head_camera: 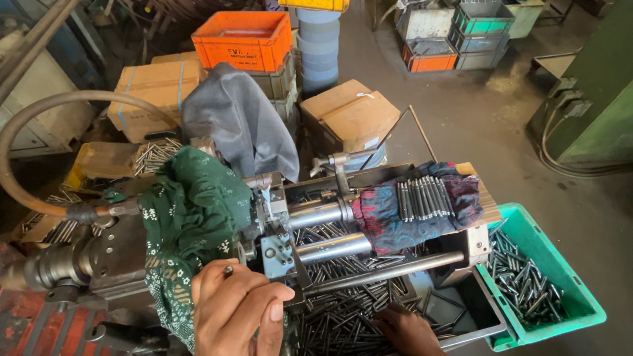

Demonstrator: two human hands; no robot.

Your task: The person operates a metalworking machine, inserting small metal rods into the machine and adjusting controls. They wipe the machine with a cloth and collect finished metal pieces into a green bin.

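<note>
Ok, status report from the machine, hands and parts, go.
Left hand closed around a small lever on the machine. Right hand down in the tray of metal rods. Green cloth draped beside the left hand.

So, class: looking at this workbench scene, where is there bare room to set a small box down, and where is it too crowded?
Bare concrete floor lies open between the cardboard boxes, the green machine and the green crate. The red metal surface at lower left is partly bare. The tray of metal rods, where the right hand reaches, and the machine under the left hand are crowded.
</note>
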